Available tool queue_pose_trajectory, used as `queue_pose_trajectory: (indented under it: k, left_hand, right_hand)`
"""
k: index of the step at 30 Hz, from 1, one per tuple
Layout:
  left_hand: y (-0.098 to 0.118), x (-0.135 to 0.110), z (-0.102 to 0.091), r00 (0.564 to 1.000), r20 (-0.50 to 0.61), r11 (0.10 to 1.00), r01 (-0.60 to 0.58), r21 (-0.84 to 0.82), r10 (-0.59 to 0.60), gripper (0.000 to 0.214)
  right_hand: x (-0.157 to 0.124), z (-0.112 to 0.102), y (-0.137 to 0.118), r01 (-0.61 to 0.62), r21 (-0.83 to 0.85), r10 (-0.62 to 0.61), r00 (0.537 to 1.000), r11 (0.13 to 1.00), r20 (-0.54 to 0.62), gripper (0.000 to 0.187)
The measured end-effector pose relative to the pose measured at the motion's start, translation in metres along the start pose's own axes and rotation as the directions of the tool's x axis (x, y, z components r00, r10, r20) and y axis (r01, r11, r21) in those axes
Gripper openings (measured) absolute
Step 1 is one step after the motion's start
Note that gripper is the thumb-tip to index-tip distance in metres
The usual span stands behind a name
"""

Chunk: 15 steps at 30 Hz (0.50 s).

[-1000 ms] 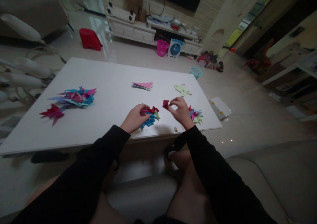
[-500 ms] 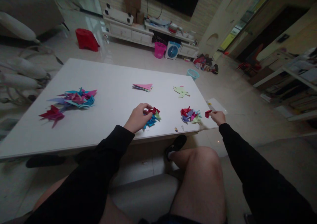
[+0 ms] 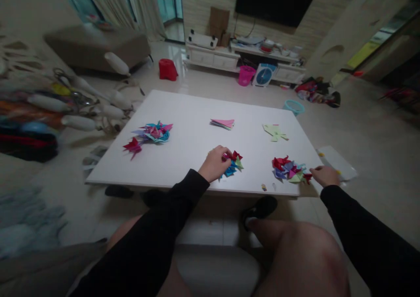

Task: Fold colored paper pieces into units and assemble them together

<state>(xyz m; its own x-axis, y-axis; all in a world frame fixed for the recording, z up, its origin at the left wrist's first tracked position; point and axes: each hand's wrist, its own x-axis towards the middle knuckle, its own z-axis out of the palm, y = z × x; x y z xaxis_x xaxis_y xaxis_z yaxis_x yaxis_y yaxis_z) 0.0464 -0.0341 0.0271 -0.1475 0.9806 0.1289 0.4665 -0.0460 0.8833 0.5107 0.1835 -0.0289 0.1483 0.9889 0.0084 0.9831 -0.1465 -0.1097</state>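
My left hand (image 3: 215, 162) rests with curled fingers on a small heap of folded paper pieces (image 3: 232, 163), red, blue and green, near the front of the white table (image 3: 187, 113). My right hand (image 3: 324, 175) is at the table's right front corner, fingers pinched on a small red folded piece (image 3: 307, 177) that touches the edge of a second multicoloured heap (image 3: 288, 169).
A larger pile of folded paper (image 3: 154, 133) and a red piece (image 3: 133, 146) lie at the table's left. Pink sheets (image 3: 223, 123) and a pale green piece (image 3: 274, 132) lie farther back. A white board (image 3: 336, 168) lies on the floor by the right corner.
My right hand carried the red folded piece from the middle of the table to the right and lowered it against the right heap. The camera view swung and pulled back.
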Motion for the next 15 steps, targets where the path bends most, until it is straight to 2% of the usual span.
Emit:
queue_pose_trajectory:
  k: [2,4,6,9,12,15]
  left_hand:
    - [0.0,0.0,-0.001,1.0,-0.016,1.0,0.0,0.002,0.0,0.013]
    - [0.0,0.0,-0.002,0.999,-0.033,1.0,-0.012,0.0,0.012,0.012]
    - [0.001,-0.001,-0.004,0.999,-0.049,0.999,-0.022,-0.023,0.021,0.011]
    - [0.003,-0.002,-0.008,0.996,-0.078,0.997,-0.04,-0.073,0.034,0.01]
    - [0.005,-0.002,-0.015,0.99,-0.133,0.992,-0.068,-0.102,0.054,0.012]
    - [0.008,-0.001,-0.026,0.974,-0.218,0.99,-0.088,-0.114,0.062,0.014]
  right_hand:
    - [0.007,-0.006,-0.016,0.03,-0.018,-0.03,0.999,0.999,-0.016,0.013]
    - [0.009,-0.016,-0.042,0.113,-0.006,-0.113,0.993,0.994,-0.023,0.015]
    - [0.004,-0.027,-0.078,0.208,0.002,-0.208,0.978,0.978,-0.014,0.018]
    - [-0.019,-0.037,-0.152,0.354,-0.009,-0.354,0.934,0.935,0.05,0.019]
    - [-0.061,-0.034,-0.239,0.54,0.059,-0.543,0.832,0.839,0.111,0.021]
    - [-0.111,-0.015,-0.321,0.71,0.155,-0.726,0.674,0.687,0.134,0.018]
